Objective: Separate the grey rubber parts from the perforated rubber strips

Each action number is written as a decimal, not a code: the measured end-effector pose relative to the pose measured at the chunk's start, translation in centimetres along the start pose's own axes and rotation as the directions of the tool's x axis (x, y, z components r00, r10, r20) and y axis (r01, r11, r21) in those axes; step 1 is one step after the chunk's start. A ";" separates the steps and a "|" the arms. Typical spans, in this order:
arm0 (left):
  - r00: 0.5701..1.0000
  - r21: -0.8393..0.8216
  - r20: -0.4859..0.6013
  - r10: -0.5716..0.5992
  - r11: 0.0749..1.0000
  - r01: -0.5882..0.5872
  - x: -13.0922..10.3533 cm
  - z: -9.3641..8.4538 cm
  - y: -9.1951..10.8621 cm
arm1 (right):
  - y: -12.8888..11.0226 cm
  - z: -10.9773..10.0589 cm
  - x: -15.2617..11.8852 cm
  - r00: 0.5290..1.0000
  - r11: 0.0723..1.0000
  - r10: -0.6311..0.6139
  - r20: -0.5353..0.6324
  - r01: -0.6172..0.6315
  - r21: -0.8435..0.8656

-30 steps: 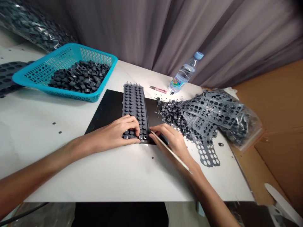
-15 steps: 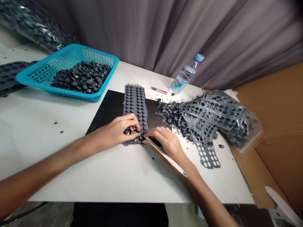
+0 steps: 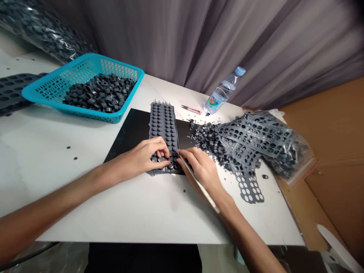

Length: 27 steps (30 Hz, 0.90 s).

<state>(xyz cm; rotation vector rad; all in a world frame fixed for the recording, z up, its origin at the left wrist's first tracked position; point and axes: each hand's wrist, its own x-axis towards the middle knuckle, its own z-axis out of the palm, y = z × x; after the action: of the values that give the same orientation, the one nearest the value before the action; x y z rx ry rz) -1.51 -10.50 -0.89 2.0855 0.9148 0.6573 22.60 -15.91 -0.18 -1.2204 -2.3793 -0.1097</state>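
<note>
Pinching pale stick (image 3: 203, 189), right hand (image 3: 204, 167); left hand (image 3: 140, 156) fingers curled (pinch or press? can't tell). Studded sheet (image 3: 162, 121) lies under left fingers, running beyond them. Looks light, rubbery, floppy; best held by edge beside right fingertips.
</note>
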 end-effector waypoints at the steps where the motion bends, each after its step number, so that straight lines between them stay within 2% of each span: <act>1: 1.000 -0.003 -0.005 0.006 1.000 -0.006 0.0 0.0 -0.1 | 0.2 -0.2 0.0 1.000 0.997 -0.009 0.019 0.007 0.073; 4: 1.000 -0.011 -0.017 0.026 1.000 -0.026 0.0 0.1 -0.4 | 0.7 -0.5 -0.2 0.997 0.976 -0.046 0.056 0.033 0.214; 11: 1.000 0.003 -0.010 0.017 1.000 -0.017 0.0 0.2 -0.3 | 0.8 -0.6 -0.1 0.992 0.979 -0.077 0.097 0.057 0.196; 16: 1.000 -0.008 -0.008 0.020 1.000 -0.020 0.0 0.2 -0.3 | 0.7 -0.2 -0.1 0.992 0.989 -0.082 0.097 0.069 0.131; 23: 1.000 -0.010 -0.009 0.007 1.000 -0.007 -0.1 0.2 -0.2 | -0.4 0.6 -0.1 0.986 0.988 -0.139 0.090 0.144 -0.061; 27: 1.000 0.003 -0.004 -0.010 1.000 0.010 -0.1 0.2 -0.3 | -1.3 1.3 -0.1 0.993 0.986 -0.107 0.054 0.113 -0.121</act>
<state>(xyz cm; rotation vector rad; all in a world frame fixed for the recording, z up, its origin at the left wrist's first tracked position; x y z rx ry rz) -1.53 -10.55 -1.28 2.0821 0.9280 0.6557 21.13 -16.42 -1.16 -1.1580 -2.5139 -0.2705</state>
